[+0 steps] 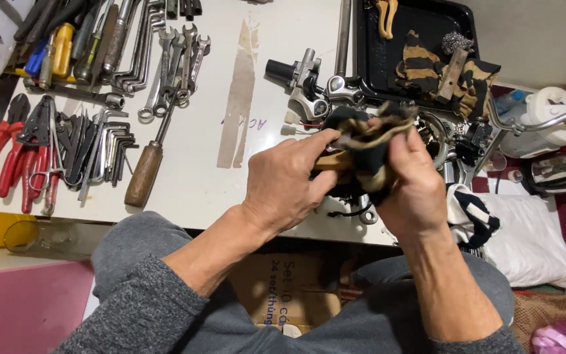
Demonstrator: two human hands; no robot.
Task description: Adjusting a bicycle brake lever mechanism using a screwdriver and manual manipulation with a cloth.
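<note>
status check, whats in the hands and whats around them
Left hand and right hand both gripping striped rag. Metal parts just behind on table. Nothing between hands.

A repair workshop: a white worktable (198, 190) carries rows of wrenches (171, 59), hex keys (109, 147), red-handled pliers (14, 154), screwdrivers (67, 39) and metal handlebar parts (325, 88) beside a black tray (375, 52).

Both forearms are bare, with grey knitted sleeves (145, 295) pushed up toward the elbows.
</note>
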